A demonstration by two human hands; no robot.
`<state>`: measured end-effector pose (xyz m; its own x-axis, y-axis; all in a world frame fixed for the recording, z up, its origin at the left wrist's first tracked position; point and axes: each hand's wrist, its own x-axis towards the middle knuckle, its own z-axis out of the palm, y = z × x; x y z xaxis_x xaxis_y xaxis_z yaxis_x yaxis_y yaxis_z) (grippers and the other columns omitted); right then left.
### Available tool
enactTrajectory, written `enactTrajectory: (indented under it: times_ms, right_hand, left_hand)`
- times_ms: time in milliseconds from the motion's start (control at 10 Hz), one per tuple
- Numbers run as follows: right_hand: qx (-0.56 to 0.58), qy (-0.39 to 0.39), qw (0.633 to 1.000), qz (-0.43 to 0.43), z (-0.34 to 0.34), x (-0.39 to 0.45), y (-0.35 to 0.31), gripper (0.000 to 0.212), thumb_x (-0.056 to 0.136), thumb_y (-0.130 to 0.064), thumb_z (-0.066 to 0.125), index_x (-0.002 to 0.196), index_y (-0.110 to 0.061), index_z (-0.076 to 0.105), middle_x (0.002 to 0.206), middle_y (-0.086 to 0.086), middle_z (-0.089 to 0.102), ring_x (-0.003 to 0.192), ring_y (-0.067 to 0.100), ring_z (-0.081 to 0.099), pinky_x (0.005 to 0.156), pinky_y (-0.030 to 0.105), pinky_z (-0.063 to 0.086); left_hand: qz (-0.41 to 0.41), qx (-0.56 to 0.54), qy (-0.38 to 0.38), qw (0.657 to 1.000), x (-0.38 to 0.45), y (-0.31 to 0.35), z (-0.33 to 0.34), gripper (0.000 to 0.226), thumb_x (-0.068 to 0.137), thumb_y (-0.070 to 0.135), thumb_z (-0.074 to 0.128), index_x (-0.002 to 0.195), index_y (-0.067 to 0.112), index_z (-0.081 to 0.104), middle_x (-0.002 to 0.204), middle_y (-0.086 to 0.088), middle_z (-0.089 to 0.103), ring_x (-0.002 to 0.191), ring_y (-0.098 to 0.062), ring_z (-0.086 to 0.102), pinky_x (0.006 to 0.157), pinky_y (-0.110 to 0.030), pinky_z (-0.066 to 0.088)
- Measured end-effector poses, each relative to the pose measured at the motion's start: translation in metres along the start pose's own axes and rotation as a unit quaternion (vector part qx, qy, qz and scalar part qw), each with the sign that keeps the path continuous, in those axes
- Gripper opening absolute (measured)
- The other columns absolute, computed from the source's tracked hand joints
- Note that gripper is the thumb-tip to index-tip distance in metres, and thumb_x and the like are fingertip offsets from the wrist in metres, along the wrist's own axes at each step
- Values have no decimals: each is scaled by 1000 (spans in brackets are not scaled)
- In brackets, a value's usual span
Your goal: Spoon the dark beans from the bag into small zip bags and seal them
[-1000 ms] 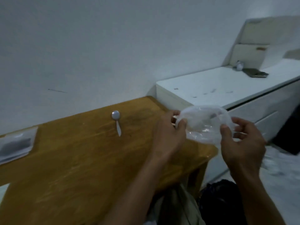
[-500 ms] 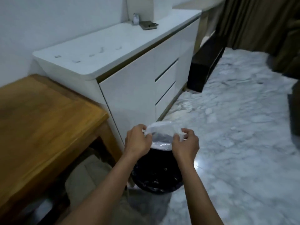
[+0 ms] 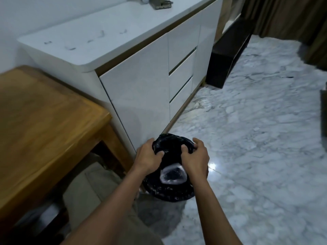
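both hands at the black bag on the floor

left hand point(image 3: 147, 157) and right hand point(image 3: 195, 157) curl over the rolled rim of the black bag point(image 3: 169, 190), gripping it; a clear bag point(image 3: 173, 175) lies inside, near the cabinet point(image 3: 141, 96).

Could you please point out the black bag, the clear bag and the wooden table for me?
black bag point(image 3: 169, 145), head view, on its rolled rim between the hands.
clear bag point(image 3: 173, 175), head view, on its open mouth.
wooden table point(image 3: 44, 117), head view, on its bare top.

I saw the left hand point(image 3: 147, 157) and right hand point(image 3: 195, 159) gripping the black bag's point(image 3: 169, 191) rolled rim, with a clear bag point(image 3: 173, 175) just below them inside it.
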<state>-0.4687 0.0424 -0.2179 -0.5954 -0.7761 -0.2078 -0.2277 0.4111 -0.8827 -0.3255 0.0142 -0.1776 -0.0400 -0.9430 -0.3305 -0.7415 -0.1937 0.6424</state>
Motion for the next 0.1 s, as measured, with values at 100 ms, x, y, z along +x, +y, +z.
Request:
enactTrajectory:
  times_ms: [100]
  right_hand:
    - [13,-11,1000,0,4,-1,-6,51,92,-31,66,139,-19,51,134,4,60,125,22,55,104,38,46]
  left_hand:
    - [-4,-8,5,1000,4,-4,-4,69,94,30,67,154,16,34,151,-9,48,137,-27,47,108,-32,40]
